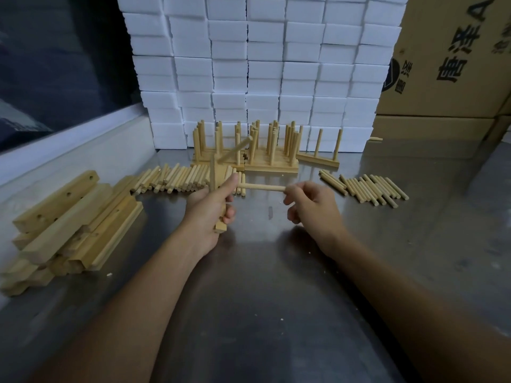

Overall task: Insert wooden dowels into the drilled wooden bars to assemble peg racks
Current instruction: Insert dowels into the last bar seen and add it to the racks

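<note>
My left hand [211,208] grips a drilled wooden bar [214,172] held upright above the steel table. One dowel [235,151] sticks out of the bar near its top, slanting up to the right. A second dowel [264,187] lies level, its left end at the bar's side. My right hand [309,204] pinches that dowel's right end with its fingertips. Whether the dowel's end sits inside a hole is hidden by my left thumb.
A pile of drilled bars [69,225] lies at the left. Loose dowels [182,179] lie behind my left hand, with more dowels [365,187] at the right. Finished peg racks [249,146] stand at the back before stacked white boxes [257,64]. Cardboard cartons [453,59] rise at the right.
</note>
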